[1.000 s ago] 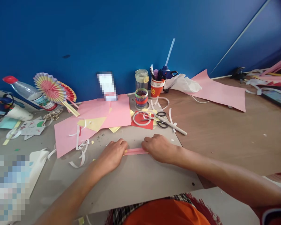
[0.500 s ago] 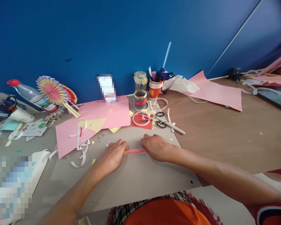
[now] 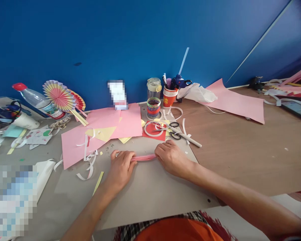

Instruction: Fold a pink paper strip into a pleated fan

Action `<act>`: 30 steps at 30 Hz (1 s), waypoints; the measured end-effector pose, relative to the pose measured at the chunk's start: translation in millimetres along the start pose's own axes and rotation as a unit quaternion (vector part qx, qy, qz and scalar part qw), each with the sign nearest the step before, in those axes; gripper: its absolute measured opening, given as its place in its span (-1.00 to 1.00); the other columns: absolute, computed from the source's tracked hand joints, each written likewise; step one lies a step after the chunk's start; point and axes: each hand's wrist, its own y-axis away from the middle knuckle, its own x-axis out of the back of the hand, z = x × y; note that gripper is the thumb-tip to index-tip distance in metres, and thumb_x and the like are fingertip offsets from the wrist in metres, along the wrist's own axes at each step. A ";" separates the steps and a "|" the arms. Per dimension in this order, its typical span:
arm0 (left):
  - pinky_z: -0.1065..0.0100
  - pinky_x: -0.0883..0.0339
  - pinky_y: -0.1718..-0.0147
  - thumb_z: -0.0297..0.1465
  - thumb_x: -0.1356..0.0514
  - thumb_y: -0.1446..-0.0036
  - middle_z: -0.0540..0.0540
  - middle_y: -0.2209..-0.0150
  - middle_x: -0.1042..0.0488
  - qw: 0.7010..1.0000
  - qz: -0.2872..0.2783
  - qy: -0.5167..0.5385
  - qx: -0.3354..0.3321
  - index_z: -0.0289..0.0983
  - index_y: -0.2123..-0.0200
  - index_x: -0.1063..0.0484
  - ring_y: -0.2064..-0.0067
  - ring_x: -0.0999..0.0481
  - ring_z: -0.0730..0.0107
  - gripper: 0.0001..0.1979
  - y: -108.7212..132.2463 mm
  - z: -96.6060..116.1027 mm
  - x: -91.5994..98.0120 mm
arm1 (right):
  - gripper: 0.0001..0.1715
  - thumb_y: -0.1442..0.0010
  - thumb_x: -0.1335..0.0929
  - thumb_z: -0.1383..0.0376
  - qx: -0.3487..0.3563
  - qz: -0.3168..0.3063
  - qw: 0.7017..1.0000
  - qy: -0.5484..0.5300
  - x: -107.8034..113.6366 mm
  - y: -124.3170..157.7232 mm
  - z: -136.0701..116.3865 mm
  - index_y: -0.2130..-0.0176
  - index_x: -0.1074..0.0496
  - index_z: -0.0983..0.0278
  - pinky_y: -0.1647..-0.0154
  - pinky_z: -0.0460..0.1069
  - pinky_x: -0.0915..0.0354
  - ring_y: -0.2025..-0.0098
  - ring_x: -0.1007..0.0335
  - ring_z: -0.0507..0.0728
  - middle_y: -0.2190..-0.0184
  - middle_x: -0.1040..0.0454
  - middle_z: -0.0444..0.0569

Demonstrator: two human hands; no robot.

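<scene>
- Left hand: grip closed round the nine o'clock end of the folded pink paper.
- Right hand: grip pinched on its three o'clock end.
- Scissors: at one o'clock from it, on the worktop.

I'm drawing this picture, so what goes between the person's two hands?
In the head view, narrow folded pink paper spans the gap between the left hand and the right hand, each holding one end.

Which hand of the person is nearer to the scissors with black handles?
The right hand, on the near side of the scissors. The left hand is farther away, to their left and also on the near side.
</scene>
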 end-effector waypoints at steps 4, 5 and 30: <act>0.07 0.10 -0.09 -0.46 0.01 -0.24 -0.08 0.14 -0.51 0.998 0.052 -0.019 0.000 -0.17 0.13 -0.36 0.09 -0.44 0.26 -0.79 -1.2 -1.1 -6.2 | -0.80 -0.13 -0.19 0.51 0.014 0.028 0.999 -0.001 -1.8 -4.6 0.8 0.43 -0.33 0.33 0.25 0.01 0.04 0.44 -0.10 0.06 0.44 -0.40 -0.02; 0.07 0.12 -0.09 -0.45 0.02 -0.25 -0.07 0.15 -0.52 0.998 0.060 -0.016 0.003 -0.16 0.15 -0.38 0.09 -0.44 0.27 -0.79 -1.4 -1.2 -7.1 | -0.79 -0.14 -0.19 0.51 0.014 0.035 0.999 -0.006 -2.4 -5.3 1.1 0.43 -0.33 0.33 0.24 0.01 0.04 0.44 -0.10 0.06 0.44 -0.40 -0.02; 0.22 -0.29 0.01 -0.27 -0.18 -0.14 -0.19 -0.02 -0.39 0.807 0.121 0.551 0.174 -0.21 -0.03 -0.28 -0.04 -0.42 0.20 -0.61 -7.2 -0.5 -5.1 | -0.82 -0.19 -0.22 0.42 -0.021 0.165 0.976 -0.140 8.7 -26.1 -17.1 0.34 -0.40 0.31 0.24 0.02 -0.14 0.41 -0.29 0.09 0.48 -0.47 -0.02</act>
